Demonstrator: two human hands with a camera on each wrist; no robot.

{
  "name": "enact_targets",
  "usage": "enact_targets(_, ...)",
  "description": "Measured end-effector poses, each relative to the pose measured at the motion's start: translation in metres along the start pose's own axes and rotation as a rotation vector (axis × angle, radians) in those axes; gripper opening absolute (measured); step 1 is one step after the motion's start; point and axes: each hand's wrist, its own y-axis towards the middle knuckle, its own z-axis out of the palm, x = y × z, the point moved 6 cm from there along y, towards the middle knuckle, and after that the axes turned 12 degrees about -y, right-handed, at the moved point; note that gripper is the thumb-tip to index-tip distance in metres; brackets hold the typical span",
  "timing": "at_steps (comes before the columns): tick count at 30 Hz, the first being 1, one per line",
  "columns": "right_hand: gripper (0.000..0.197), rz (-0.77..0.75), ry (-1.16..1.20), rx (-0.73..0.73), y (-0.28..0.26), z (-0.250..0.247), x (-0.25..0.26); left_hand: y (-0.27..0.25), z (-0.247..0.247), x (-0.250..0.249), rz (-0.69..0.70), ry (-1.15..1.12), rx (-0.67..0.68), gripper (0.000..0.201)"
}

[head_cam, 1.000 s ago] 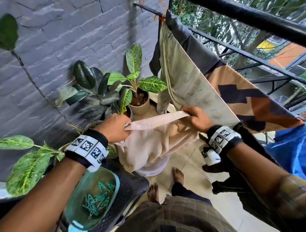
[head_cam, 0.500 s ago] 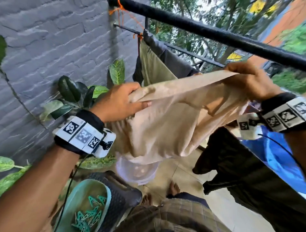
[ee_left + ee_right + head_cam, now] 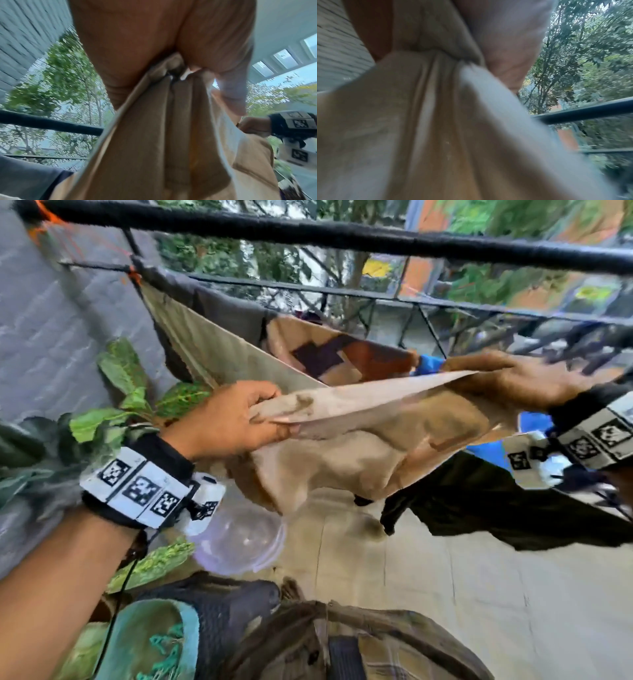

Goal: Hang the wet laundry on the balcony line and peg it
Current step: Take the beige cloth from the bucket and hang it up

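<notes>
Both hands hold a wet tan cloth [image 3: 359, 440] stretched out below the thick black bar [image 3: 342, 234]. The left hand [image 3: 226, 419] fingers are curled tight on one end. The right hand [image 3: 513, 378] grips the other end. Green pegs [image 3: 164, 648] sit in a bowl below.

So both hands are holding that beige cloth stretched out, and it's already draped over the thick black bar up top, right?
Not quite. Both the left hand and the right hand do grip the beige cloth stretched between them, but it is not yet over the thick black bar. The head view shows the cloth held below the bar, apart from it.
</notes>
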Motion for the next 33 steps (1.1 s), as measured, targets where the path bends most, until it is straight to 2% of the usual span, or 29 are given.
enact_targets(1, 0.034, 0.03, -0.059, 0.057, -0.009, 0.006, -0.025, 0.004, 0.021, 0.003, -0.021, 0.016, 0.051, 0.049)
enact_targets(3, 0.035, 0.101, -0.14, 0.101, -0.026, 0.02, -0.065, 0.008, 0.058, 0.009, -0.061, 0.131, 0.135, 0.057)
enact_targets(4, 0.039, 0.107, -0.178, 0.122, -0.041, 0.027, -0.083, 0.01, 0.082, 0.009, -0.065, 0.216, 0.192, 0.05)
enact_targets(6, 0.055, 0.072, -0.292, 0.174, -0.069, 0.042, -0.113, 0.014, 0.126, 0.007, -0.073, 0.316, 0.288, 0.019)
enact_targets(7, 0.053, 0.072, -0.372, 0.208, -0.08, 0.05, -0.129, 0.015, 0.144, 0.005, -0.087, 0.336, 0.32, 0.009)
enact_targets(8, 0.044, 0.1, -0.436, 0.25, -0.094, 0.058, -0.148, 0.016, 0.163, 0.002, -0.095, 0.342, 0.351, 0.008)
enact_targets(9, 0.035, 0.15, -0.479, 0.285, -0.11, 0.064, -0.174, 0.017, 0.185, -0.004, -0.086, 0.348, 0.393, 0.011)
enact_targets(11, 0.033, 0.208, -0.537, 0.326, -0.137, 0.079, -0.218, 0.015, 0.225, -0.021, -0.049, 0.304, 0.468, 0.035)
enact_targets(12, 0.034, 0.22, -0.546, 0.307, -0.149, 0.084, -0.235, 0.013, 0.24, -0.027, -0.053, 0.247, 0.495, 0.045)
enact_targets(14, 0.028, 0.253, -0.503, 0.216, -0.18, 0.086, -0.269, 0.011, 0.274, -0.035, -0.075, 0.116, 0.547, 0.047)
enact_targets(16, 0.026, 0.268, -0.327, 0.076, -0.212, 0.082, -0.302, 0.013, 0.3, -0.038, -0.086, 0.063, 0.551, 0.044)
enact_targets(19, 0.029, 0.269, -0.07, -0.088, -0.261, 0.079, -0.34, 0.018, 0.334, -0.046, -0.072, 0.097, 0.549, 0.043)
enact_targets(23, 0.033, 0.364, 0.095, -0.151, -0.309, 0.079, -0.376, 0.025, 0.38, -0.075, -0.032, 0.092, 0.698, 0.032)
enact_targets(25, 0.03, 0.429, 0.164, -0.182, -0.331, 0.081, -0.399, 0.03, 0.401, -0.086, 0.029, 0.151, 0.806, 0.038)
enact_targets(27, 0.035, 0.484, 0.148, -0.194, -0.348, 0.081, -0.416, 0.036, 0.423, -0.096, 0.098, 0.197, 0.89, 0.035)
enact_targets(30, 0.05, 0.551, 0.061, -0.186, -0.374, 0.078, -0.44, 0.05, 0.452, -0.107, 0.169, 0.179, 0.947, 0.024)
enact_targets(31, 0.046, 0.584, 0.021, -0.197, -0.384, 0.076, -0.45, 0.057, 0.462, -0.111, 0.194, 0.156, 0.956, 0.023)
enact_targets(33, 0.025, 0.684, 0.025, -0.22, -0.403, 0.07, -0.467, 0.067, 0.48, -0.119, 0.239, 0.131, 0.969, 0.023)
